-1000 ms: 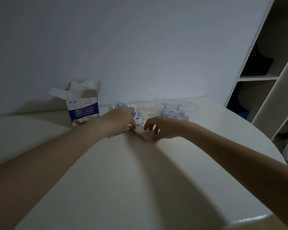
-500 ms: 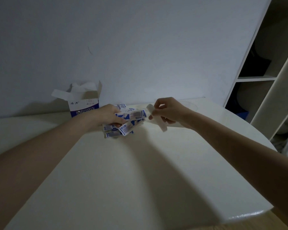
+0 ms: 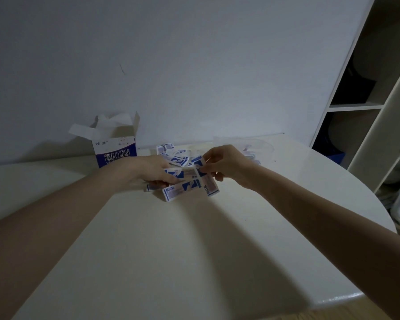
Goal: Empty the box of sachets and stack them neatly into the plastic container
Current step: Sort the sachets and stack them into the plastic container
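Observation:
An open blue and white box (image 3: 116, 151) stands near the wall on the white table (image 3: 171, 250), its flaps up. Several blue and white sachets (image 3: 171, 155) lie loose just right of it. My left hand (image 3: 153, 168) grips a fanned bunch of sachets (image 3: 179, 189) above the table. My right hand (image 3: 224, 163) pinches one sachet (image 3: 208, 181) that hangs down beside the bunch. The clear plastic container (image 3: 261, 146) sits behind my right hand, mostly hidden, with a few sachets inside.
A plain wall closes off the back of the table. White shelving (image 3: 367, 107) stands at the right with dark items in it. The table's rounded edge (image 3: 333, 299) curves along the front right.
My right hand has come back left from over the container and now holds a sachet face-on beside the left hand's bunch. The bunch has risen and fanned out more.

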Tool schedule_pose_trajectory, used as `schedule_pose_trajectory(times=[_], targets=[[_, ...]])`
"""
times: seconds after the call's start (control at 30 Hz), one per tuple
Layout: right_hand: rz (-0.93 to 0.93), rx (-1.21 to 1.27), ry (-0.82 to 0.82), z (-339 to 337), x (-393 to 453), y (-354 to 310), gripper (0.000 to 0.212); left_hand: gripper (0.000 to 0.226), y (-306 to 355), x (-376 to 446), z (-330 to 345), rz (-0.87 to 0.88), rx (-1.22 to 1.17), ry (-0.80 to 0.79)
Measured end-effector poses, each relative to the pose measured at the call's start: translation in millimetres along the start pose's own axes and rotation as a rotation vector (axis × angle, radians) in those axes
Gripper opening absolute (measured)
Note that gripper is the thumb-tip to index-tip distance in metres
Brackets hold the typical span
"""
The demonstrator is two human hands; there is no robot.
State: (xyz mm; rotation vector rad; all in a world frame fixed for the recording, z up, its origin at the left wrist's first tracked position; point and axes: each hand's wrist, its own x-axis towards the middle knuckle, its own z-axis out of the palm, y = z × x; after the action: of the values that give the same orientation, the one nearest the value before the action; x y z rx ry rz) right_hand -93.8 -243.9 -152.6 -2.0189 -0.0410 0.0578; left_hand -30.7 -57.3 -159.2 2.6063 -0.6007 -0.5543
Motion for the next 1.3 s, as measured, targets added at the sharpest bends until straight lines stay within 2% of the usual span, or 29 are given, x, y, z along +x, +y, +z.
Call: schedule_pose_trajectory(times=[0.07, 0.2, 0.3, 0.4, 0.47, 0.6, 0.7, 0.73, 0.8, 0.87, 0.93, 1.03, 1.1, 1.17, 1.3], targets=[[-0.056, -0.116, 0.017, 1, 0, -2, 0.002, 0.029, 2, 2, 1, 0.030, 0.026, -0.003], [-0.243, -0.674, -0.007, 9, 7, -7, 0.023, 0.021, 2, 7, 3, 0.062, 0.039, -0.020], [-0.303, -0.834, -0.057, 24, 11, -7, 0.021, 0.021, 5, 7, 5, 0.072, 0.052, -0.010], [-0.337, -0.842, 0.025, 31, 14, -5, 0.020, 0.023, 4, 5, 8, 0.099, -0.010, -0.021], [-0.351, -0.792, 0.072, 31, 15, -4, 0.020, 0.022, 3, 5, 10, 0.090, 0.028, -0.013], [-0.309, -0.541, 0.225, 17, 13, -10, 0.025, 0.021, 2, 6, 10, 0.084, 0.090, 0.000], [-0.215, -0.403, 0.268, -1, 9, -12, 0.015, 0.012, 1, 3, 5, 0.066, 0.022, 0.022], [-0.157, -0.299, 0.283, -5, 7, -11, 0.010, 0.013, -1, 2, 4, 0.056, -0.024, 0.055], [-0.026, -0.068, 0.309, -6, 6, -5, 0.021, 0.017, -6, 3, 2, 0.032, -0.217, 0.128], [0.064, 0.109, 0.282, 2, 7, 1, 0.030, 0.009, -8, 4, 3, 0.006, -0.515, 0.187], [0.154, 0.266, 0.259, 15, 6, 4, 0.031, 0.004, -6, 3, 3, -0.021, -0.708, 0.251], [0.252, 0.692, 0.153, 32, 1, -3, 0.022, 0.006, 4, 3, 5, 0.011, -0.886, 0.329], [0.248, 0.883, 0.109, 39, 3, -11, 0.018, 0.006, 13, 1, 11, 0.040, -0.912, 0.355], [0.237, 0.891, 0.183, 43, 8, -17, 0.015, 0.006, 22, 0, 18, 0.060, -0.879, 0.324], [0.091, 0.533, 0.372, 38, 14, -19, 0.012, 0.017, 29, -5, 20, 0.088, -0.634, 0.177]])
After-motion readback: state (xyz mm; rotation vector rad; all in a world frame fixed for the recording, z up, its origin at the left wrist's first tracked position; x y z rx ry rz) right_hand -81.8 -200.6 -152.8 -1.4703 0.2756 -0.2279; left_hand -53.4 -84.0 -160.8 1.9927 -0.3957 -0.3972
